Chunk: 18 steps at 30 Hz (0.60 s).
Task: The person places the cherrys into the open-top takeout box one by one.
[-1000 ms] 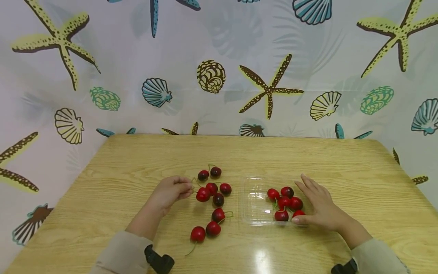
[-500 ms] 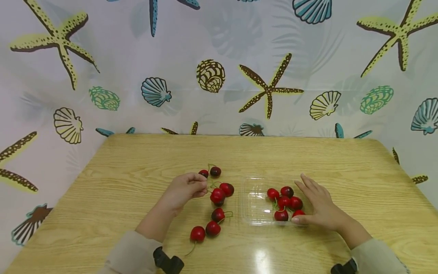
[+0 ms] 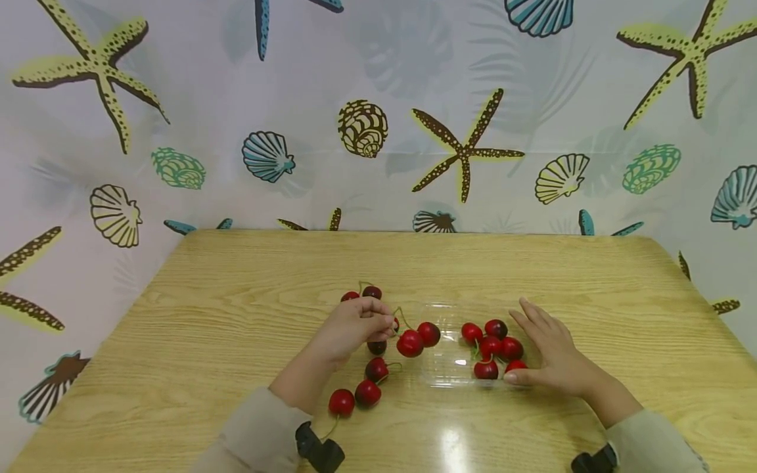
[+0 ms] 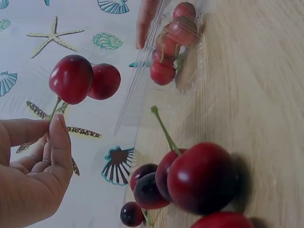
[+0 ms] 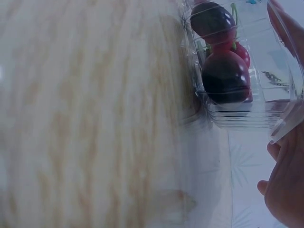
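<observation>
Cherry pair (image 3: 410, 343) is up in the air, hanging off the left hand (image 3: 350, 332), which pinches the stem (image 4: 54, 110) between thumb and forefinger. Other fingers of that hand are curled in. Both fruits are bright to dark red, side by side. In the head view they overlap the left edge of the clear plastic box (image 3: 445, 376); the left wrist view has them apart from its wall.

Box sits flat on the wood-grain bench (image 3: 248, 282), to the right of the loose fruit. Contents: six boxed cherries (image 3: 490, 347) visible from the head view, bunched toward the right end, some with green stems. Left end of the box floor shows bare. Right wrist view shows the ribbed clear wall with dark red fruit behind it.

Right hand (image 3: 549, 355) is at the box's right end, fingers spread, thumb along the near right corner, touching the box. Holds no fruit.

Loose cherries (image 3: 368, 393) lie left of the box: seven visible in the head view, running in a rough line from far to near. Two at the far end, two partly covered by the left hand, three nearer the person. Nearest one has its stem pointing toward the person.

Both arms in beige sleeves (image 3: 254, 430), black wrist device (image 3: 319, 450) on each. Behind the bench: pale cloth (image 3: 355, 52) printed with starfish and shells.
</observation>
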Motion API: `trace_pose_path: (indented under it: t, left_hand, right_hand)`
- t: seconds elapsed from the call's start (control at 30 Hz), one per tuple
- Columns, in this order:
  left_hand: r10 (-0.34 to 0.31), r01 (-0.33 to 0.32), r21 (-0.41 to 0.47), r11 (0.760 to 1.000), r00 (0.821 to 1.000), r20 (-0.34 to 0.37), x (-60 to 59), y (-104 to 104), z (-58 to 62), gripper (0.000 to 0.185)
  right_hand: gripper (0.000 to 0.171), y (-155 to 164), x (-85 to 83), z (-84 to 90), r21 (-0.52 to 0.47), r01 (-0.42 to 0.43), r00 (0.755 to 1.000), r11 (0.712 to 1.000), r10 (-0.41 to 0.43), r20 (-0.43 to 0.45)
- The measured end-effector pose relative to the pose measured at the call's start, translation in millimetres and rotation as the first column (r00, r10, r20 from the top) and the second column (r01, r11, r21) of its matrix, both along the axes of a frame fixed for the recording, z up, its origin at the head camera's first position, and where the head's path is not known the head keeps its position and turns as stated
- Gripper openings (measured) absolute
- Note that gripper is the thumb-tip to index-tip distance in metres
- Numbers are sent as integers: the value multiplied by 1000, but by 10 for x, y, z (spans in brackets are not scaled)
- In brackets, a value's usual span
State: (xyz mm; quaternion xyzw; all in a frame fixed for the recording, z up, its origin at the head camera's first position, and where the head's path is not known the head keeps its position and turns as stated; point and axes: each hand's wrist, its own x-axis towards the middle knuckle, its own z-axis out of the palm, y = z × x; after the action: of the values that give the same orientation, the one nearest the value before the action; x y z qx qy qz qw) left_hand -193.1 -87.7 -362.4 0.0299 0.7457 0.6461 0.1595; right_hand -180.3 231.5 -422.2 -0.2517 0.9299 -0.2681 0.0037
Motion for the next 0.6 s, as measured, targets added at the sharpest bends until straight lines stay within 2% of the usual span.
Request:
trace_pose_path:
  t: [0.33,0.6]
  left_hand:
    - [-66,66,-25,997,998,2,-18,195,-25,14]
    - [-116,116,0,993,993,-13,-73,319,-125,13]
  right_hand:
    - [91,9,0,-1,-1,-4,1000,1000,4,7]
    - [90,12,-12,-11,-3,-17,1000,1000,17,-7]
